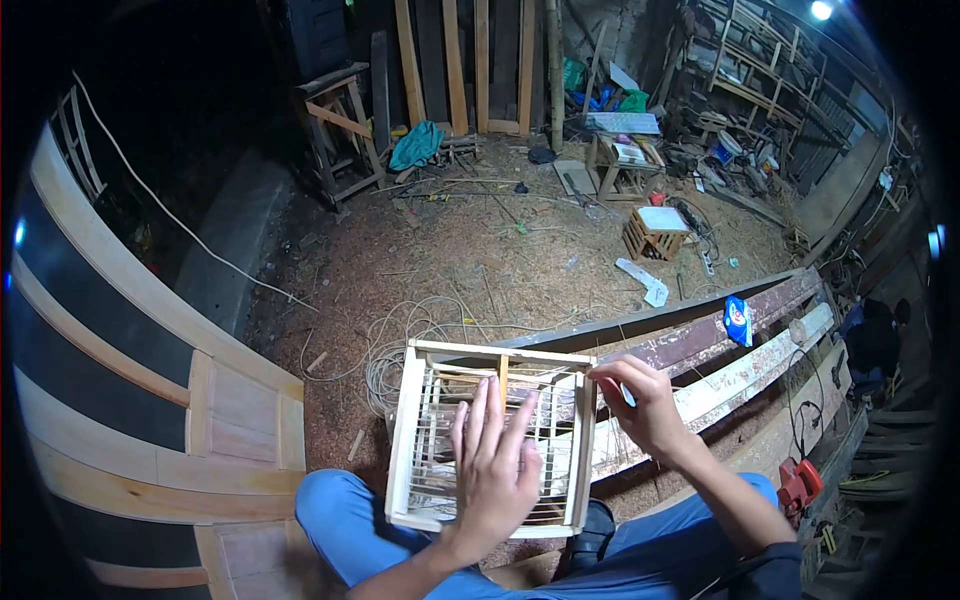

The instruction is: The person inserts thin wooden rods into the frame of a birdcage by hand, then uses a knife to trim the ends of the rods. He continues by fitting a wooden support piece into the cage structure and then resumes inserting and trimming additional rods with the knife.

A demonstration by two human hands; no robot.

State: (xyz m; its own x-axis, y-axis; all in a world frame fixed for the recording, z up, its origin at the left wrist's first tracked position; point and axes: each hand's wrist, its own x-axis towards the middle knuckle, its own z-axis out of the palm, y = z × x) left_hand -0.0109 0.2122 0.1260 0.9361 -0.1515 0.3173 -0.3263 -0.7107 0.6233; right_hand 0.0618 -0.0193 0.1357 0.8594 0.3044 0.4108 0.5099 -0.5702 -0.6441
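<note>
The small wooden cage [500, 353] sat low in the middle of the frame, propped on the person's lap [340, 525]. The left hand [495, 470] lay flat on it, fingers spread wide over the thin bars [437, 440]. The right hand [640, 405] was pinched narrow at the cage's upper right corner. The cage looked light, with a stiff outer frame, but its bars seemed slender and likely to snap, so the solid rails were probably the safest hold. The left palm hid the middle bars. Whether the right fingers gripped a loose sliver or the frame itself could not be made out, and the cage's lower edge was partly covered.
</note>
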